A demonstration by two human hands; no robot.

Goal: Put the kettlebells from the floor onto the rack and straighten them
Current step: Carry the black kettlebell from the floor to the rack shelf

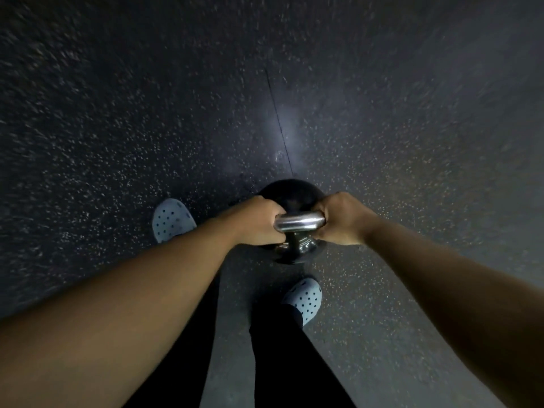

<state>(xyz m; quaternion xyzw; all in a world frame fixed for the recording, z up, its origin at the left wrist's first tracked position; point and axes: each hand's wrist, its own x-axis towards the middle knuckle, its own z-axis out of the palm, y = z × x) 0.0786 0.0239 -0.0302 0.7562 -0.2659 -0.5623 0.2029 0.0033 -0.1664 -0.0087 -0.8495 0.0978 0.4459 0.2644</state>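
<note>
A black kettlebell [290, 194] with a shiny steel handle hangs below me at the centre of the head view. My left hand [259, 222] grips the left end of the handle and my right hand [343, 220] grips the right end. Both arms are stretched straight down. Whether the kettlebell's base touches the floor is hidden by its round body. No rack is in view.
Dark speckled rubber floor [147, 113] fills the frame, blurred by motion, with a thin seam [278, 119] running away ahead. My feet in pale blue perforated clogs stand at the left [172, 220] and lower centre [304, 298], in black trousers.
</note>
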